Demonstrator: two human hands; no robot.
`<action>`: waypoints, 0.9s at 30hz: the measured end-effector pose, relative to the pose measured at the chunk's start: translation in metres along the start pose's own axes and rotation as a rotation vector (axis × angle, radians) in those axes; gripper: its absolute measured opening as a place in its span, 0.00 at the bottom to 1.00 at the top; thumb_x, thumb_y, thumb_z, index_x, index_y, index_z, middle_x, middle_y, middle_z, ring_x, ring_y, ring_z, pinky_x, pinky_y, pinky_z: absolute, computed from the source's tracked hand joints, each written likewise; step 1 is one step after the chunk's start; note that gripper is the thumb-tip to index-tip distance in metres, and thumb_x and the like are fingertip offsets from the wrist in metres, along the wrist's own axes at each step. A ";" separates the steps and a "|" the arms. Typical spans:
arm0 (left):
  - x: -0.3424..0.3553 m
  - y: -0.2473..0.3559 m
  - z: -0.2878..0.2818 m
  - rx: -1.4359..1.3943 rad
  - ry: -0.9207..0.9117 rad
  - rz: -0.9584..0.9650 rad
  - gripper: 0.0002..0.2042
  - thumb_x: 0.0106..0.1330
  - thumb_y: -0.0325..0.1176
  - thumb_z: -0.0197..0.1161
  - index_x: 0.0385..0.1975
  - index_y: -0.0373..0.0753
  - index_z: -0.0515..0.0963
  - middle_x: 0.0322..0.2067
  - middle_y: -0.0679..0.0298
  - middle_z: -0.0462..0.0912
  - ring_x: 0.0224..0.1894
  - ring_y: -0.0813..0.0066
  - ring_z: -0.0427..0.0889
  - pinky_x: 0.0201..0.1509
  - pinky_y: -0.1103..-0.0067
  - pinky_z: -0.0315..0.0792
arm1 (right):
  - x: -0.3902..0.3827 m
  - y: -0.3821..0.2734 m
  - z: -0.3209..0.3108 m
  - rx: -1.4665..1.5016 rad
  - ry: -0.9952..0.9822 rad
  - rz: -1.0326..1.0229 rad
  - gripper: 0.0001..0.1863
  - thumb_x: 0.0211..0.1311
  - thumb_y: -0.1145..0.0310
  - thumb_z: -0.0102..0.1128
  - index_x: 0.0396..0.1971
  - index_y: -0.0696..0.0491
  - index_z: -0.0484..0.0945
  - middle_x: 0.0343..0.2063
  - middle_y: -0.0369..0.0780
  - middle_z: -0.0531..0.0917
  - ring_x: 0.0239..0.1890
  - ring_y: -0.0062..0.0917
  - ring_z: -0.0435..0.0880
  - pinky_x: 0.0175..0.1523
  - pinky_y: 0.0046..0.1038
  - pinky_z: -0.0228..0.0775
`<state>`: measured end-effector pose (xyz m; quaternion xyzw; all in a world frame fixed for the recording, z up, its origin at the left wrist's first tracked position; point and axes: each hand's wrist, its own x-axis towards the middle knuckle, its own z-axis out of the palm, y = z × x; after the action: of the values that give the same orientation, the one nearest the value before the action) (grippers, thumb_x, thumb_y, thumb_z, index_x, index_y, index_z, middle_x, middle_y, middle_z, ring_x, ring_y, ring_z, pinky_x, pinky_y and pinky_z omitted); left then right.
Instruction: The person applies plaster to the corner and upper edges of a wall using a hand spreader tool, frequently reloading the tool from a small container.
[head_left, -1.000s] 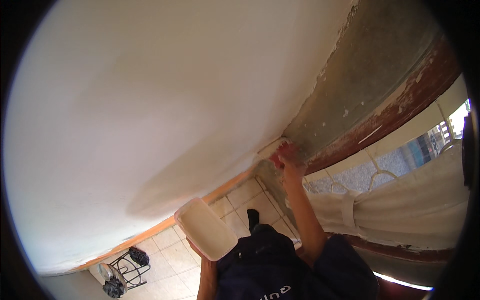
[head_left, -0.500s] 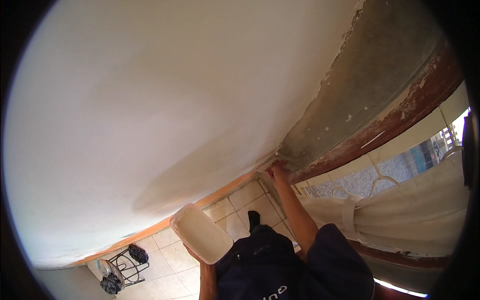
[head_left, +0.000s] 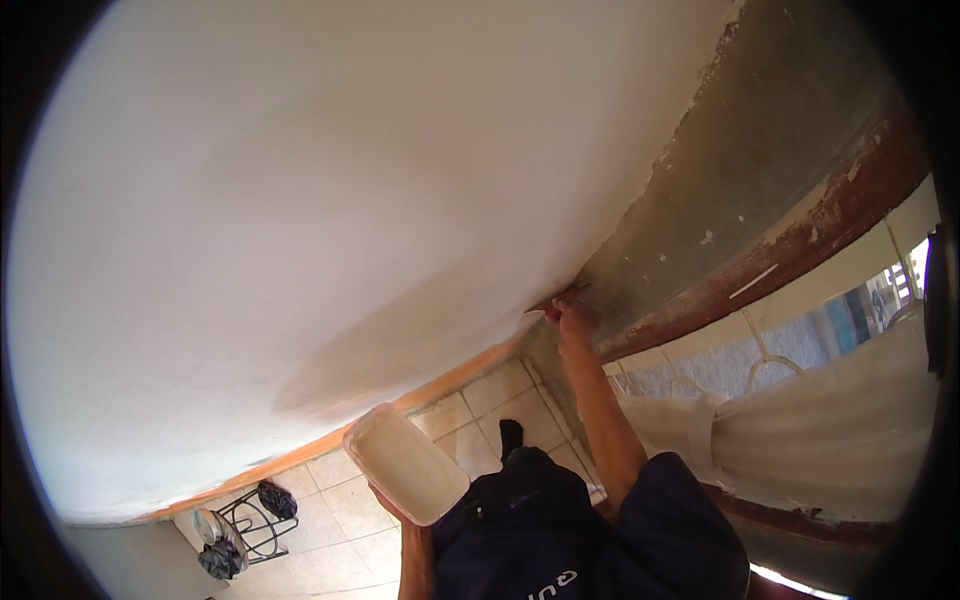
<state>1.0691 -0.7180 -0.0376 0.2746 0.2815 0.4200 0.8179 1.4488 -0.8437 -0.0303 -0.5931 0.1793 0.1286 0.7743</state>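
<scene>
Clock positions are being read off the head view, dial centred on the frame.

Left hand (head_left: pixel 397 512), near 7 o'clock: it is supporting a pale rectangular tub (head_left: pixel 356 447) from the lower left side, fingers running up along the outer wall. The tub is tilting, its long axis pointing from 11 toward 5 o'clock, its open face looking up at the camera. The inside is showing whitish; whether that is contents or bare bottom, I am not able to tell.

Right hand (head_left: pixel 574 320), just off centre toward 3 o'clock: it is closing narrowly around a reddish hand tool (head_left: pixel 552 313), whose pale edge is facing 9 o'clock. The tool is lying at the corner where the white wall (head_left: pixel 330 200) is meeting the grey unpainted strip (head_left: pixel 725 170). Blur and fingers are hiding its exact shape.

Surroundings: a red-brown ledge (head_left: pixel 800 240) is curving along the strip toward 2 o'clock. A cream curtain (head_left: pixel 810 430) is hanging near 4 o'clock. Orange skirting (head_left: pixel 440 385) is running from the corner toward 8 o'clock, above beige floor tiles (head_left: pixel 350 508). A black metal rack (head_left: pixel 265 543) is standing near 7:30, with black plastic bags (head_left: pixel 276 500) resting about it.
</scene>
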 end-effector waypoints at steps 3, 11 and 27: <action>0.002 0.000 -0.001 -0.237 0.015 -0.160 0.26 0.70 0.54 0.38 0.56 0.39 0.63 0.47 0.53 0.75 0.46 0.59 0.77 0.48 0.64 0.75 | -0.048 -0.046 0.000 0.060 -0.049 -0.104 0.04 0.52 0.77 0.60 0.26 0.63 0.78 0.23 0.39 0.80 0.22 0.25 0.78 0.28 0.23 0.74; 0.002 -0.003 0.010 -0.235 0.004 -0.167 0.26 0.70 0.54 0.37 0.57 0.38 0.63 0.47 0.51 0.75 0.45 0.57 0.78 0.47 0.63 0.76 | -0.043 0.046 -0.065 -0.307 0.087 -0.184 0.07 0.53 0.73 0.59 0.23 0.63 0.78 0.18 0.40 0.79 0.21 0.23 0.78 0.22 0.27 0.69; -0.014 0.003 0.010 -0.238 0.065 -0.110 0.25 0.72 0.51 0.36 0.57 0.38 0.62 0.46 0.50 0.75 0.43 0.55 0.79 0.46 0.63 0.77 | 0.038 0.072 -0.004 -0.071 0.143 0.250 0.06 0.60 0.73 0.55 0.27 0.60 0.72 0.22 0.41 0.79 0.21 0.25 0.78 0.21 0.22 0.71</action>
<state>1.0673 -0.7304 -0.0255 0.1463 0.2706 0.4136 0.8569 1.4530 -0.8296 -0.1101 -0.6010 0.3020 0.1878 0.7158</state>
